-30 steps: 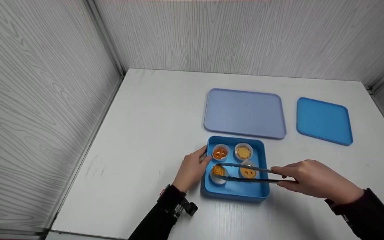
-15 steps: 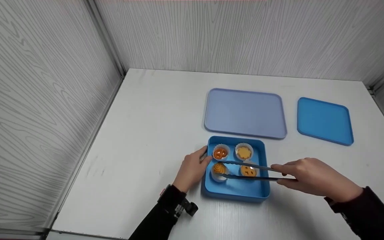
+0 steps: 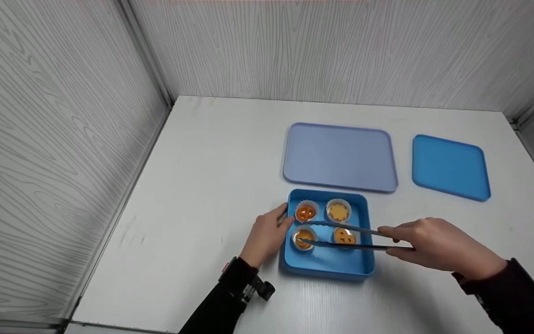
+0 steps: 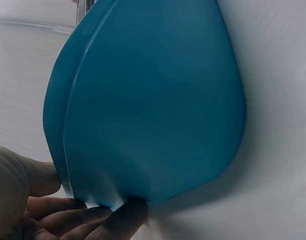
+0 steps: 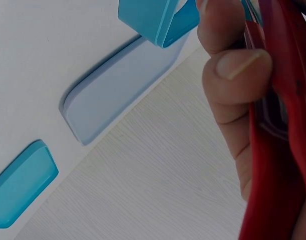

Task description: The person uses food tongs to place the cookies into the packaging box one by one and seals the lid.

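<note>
My left hand (image 3: 267, 236) grips the left wall of a blue box (image 3: 327, 266); in the left wrist view its thumb is at the rim and its fingertips touch the outer side. My right hand (image 3: 438, 246) holds metal tongs (image 3: 357, 246), whose red handles (image 5: 273, 170) show in the right wrist view. The tong tips stand apart over the near-left paper cup: one overlaps the orange-yellow swirled treat (image 3: 305, 236) inside, the other is by the cup's far edge. Three more cups hold a reddish-orange treat (image 3: 305, 213), a pale yellow one (image 3: 339, 212) and an orange one with holes (image 3: 344, 235).
Just behind the box lies a lavender tray (image 3: 341, 157). A smaller blue tray (image 3: 451, 167) is to its right. Grey wood-grain panels (image 3: 341, 51) enclose the white table (image 3: 202, 195) at the back and sides.
The swirled treat in the near-left cup has tipped and sits lower, level in the cup. The tongs have shifted slightly and their tips have spread. My left hand keeps its place.
</note>
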### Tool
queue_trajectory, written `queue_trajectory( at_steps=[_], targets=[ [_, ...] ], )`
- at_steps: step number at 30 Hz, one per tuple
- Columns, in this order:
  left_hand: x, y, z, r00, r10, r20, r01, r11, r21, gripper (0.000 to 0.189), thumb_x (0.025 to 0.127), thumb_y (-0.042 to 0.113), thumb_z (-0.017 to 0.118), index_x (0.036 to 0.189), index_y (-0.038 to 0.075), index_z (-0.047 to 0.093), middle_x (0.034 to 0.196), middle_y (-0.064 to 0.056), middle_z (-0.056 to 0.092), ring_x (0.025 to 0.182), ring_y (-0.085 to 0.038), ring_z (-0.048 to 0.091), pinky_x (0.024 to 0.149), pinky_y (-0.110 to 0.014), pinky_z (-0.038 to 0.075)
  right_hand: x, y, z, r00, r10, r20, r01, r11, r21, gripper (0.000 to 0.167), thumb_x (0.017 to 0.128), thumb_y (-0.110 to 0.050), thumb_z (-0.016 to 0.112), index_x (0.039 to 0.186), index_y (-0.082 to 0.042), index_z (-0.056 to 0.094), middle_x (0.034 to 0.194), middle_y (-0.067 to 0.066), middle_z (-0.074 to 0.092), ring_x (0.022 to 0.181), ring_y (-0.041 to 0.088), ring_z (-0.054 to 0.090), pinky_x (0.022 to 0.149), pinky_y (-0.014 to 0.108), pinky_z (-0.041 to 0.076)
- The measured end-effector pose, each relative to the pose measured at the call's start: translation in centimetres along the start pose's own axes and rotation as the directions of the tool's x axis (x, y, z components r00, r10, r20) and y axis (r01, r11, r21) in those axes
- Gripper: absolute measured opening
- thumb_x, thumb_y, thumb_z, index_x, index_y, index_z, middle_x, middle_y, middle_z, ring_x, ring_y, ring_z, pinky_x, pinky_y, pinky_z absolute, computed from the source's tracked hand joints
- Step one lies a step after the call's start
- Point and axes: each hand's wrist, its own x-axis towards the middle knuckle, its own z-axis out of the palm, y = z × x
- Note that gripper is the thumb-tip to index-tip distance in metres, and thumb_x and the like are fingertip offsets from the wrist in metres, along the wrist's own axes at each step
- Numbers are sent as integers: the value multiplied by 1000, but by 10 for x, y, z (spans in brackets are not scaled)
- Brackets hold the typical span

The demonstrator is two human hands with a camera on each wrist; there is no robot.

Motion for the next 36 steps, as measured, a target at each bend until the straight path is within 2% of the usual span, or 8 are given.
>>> queue_trajectory(
  at_steps=[6, 12, 17, 20, 23, 28, 33, 36],
  targets=[
    [-2, 1, 0, 1000, 11, -9, -11, 1000, 6, 53, 108, 27, 54, 154, 4, 44, 155, -13, 48, 145, -27, 43, 119, -44, 38, -2, 1, 0, 1000, 6, -15, -6, 1000, -11, 33, 90, -18, 79, 122, -13, 73, 92, -3, 78, 59, -9, 54, 51, 17, 50],
    [-2, 1, -1, 1000, -12, -7, 12, 1000, -6, 52, 108, 27, 54, 155, 6, 44, 155, -12, 48, 145, -27, 43, 120, -44, 37, -6, 5, -5, 999, 40, -32, -40, 999, 3, 37, 91, -20, 78, 127, -11, 72, 97, -2, 78, 59, -9, 52, 51, 17, 49],
    [-1, 2, 0, 999, -34, 2, 34, 999, -7, 53, 108, 28, 54, 155, 7, 43, 156, -11, 47, 146, -26, 42, 120, -43, 36, -11, 11, -12, 995, 63, -79, -64, 998, -17, 42, 90, -19, 80, 130, -11, 71, 93, -5, 77, 57, -9, 48, 50, 17, 47],
    [-1, 2, -1, 1000, -29, 2, 29, 1000, -7, 53, 108, 28, 54, 155, 7, 43, 156, -10, 47, 146, -26, 42, 120, -43, 36, -15, 16, -16, 988, 74, -136, -80, 996, -40, 43, 88, -17, 82, 129, -10, 72, 88, -8, 75, 57, -9, 46, 49, 17, 46],
    [-1, 2, -1, 1000, -22, 0, 22, 1000, -15, 53, 108, 28, 54, 155, 7, 44, 156, -10, 47, 146, -26, 41, 120, -43, 36, -18, 20, -18, 973, 84, -217, -102, 992, -72, 44, 85, -15, 84, 127, -10, 73, 82, -11, 71, 56, -8, 42, 46, 16, 42],
    [-1, 1, -1, 1000, -14, -1, 14, 1000, -25, 53, 108, 28, 54, 155, 7, 44, 156, -10, 48, 146, -25, 42, 120, -43, 37, -22, 28, -18, 934, 63, -351, -110, 987, -114, 47, 80, -9, 87, 125, -9, 74, 80, -10, 69, 57, -4, 37, 44, 14, 34],
    [-1, 0, -1, 1000, -17, 4, 17, 1000, -7, 53, 108, 28, 54, 155, 7, 44, 155, -10, 48, 145, -25, 42, 120, -43, 37, -22, 36, -11, 888, 34, -459, -110, 984, -142, 48, 75, -4, 89, 120, -8, 73, 67, -13, 54, 57, -1, 37, 44, 10, 30],
    [0, 1, -1, 999, -30, 12, 30, 1000, 5, 53, 108, 29, 53, 156, 8, 43, 156, -10, 48, 145, -25, 42, 120, -43, 37, -22, 40, -3, 856, 56, -515, -147, 979, -138, 47, 73, -3, 89, 117, -7, 72, 65, -11, 50, 56, 0, 37, 44, 10, 30]
  ],
)
